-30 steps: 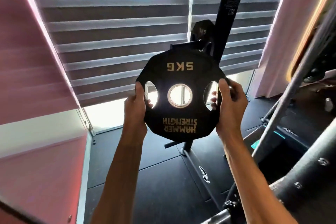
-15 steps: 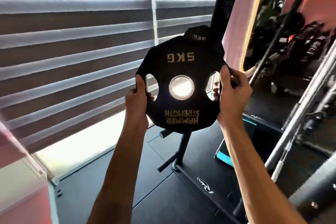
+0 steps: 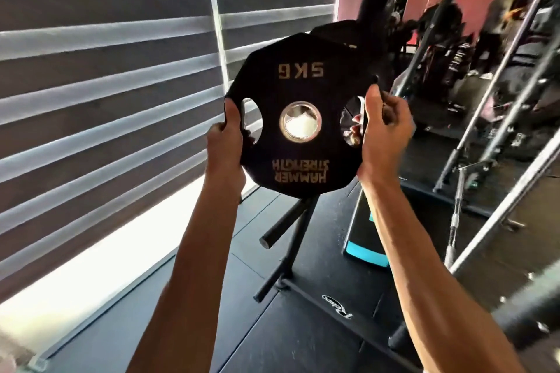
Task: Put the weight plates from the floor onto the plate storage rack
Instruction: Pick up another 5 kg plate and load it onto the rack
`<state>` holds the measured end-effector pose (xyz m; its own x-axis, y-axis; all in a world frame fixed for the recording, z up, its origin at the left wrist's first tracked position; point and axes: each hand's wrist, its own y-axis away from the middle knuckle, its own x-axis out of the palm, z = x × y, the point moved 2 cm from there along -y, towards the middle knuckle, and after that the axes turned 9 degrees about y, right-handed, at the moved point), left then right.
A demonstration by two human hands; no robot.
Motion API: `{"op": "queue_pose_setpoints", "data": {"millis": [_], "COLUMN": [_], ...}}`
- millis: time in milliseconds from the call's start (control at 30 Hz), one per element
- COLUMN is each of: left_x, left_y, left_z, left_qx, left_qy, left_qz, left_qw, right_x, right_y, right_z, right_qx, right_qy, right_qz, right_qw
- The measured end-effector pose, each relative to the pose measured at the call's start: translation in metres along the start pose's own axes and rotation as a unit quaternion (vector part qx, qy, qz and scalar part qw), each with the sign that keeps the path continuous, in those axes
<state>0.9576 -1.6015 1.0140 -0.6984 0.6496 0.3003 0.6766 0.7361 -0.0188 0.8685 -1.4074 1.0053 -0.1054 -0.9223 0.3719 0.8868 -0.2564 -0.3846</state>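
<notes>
I hold a black 5 kg weight plate [image 3: 300, 85] upright in front of me, its gold lettering upside down. My left hand [image 3: 225, 142] grips its left edge through the left grip hole. My right hand [image 3: 383, 133] grips the right edge, fingers through the right grip hole. The plate's centre hole shows light behind it. Right behind the plate stands the black plate storage rack [image 3: 298, 230]; its post rises above the plate and a bare peg sticks out low on the left. Another black plate [image 3: 336, 29] on the rack peeks out above the held one.
Striped window blinds [image 3: 106, 85] fill the left side, with bright light along their foot. Black rubber floor mats [image 3: 303, 339] lie below. A teal-edged step platform [image 3: 363, 251] lies right of the rack. Slanted metal bars and gym machines [image 3: 500, 118] crowd the right.
The view has swung right and drawn closer to the rack. The plate stays in both hands and now sits nearer the rack's post.
</notes>
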Motion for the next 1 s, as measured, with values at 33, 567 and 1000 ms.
{"op": "queue_pose_setpoints", "data": {"millis": [33, 567, 1000], "left_x": [0.000, 0.030, 0.073], "left_y": [-0.010, -0.124, -0.155], "left_z": [0.002, 0.028, 0.047], "left_qx": [0.002, -0.019, -0.035], "left_qy": [0.000, 0.053, 0.116], "left_qz": [0.010, 0.182, 0.299], "left_qw": [1.000, 0.982, 0.947], "right_x": [0.006, 0.044, 0.037], "right_y": [-0.003, -0.015, -0.042], "right_z": [-0.002, -0.026, -0.041], "right_qx": [-0.004, -0.135, -0.152], "right_qy": [0.000, 0.098, 0.281], "right_qz": [-0.006, -0.140, -0.103], "right_qw": [1.000, 0.976, 0.942]}}
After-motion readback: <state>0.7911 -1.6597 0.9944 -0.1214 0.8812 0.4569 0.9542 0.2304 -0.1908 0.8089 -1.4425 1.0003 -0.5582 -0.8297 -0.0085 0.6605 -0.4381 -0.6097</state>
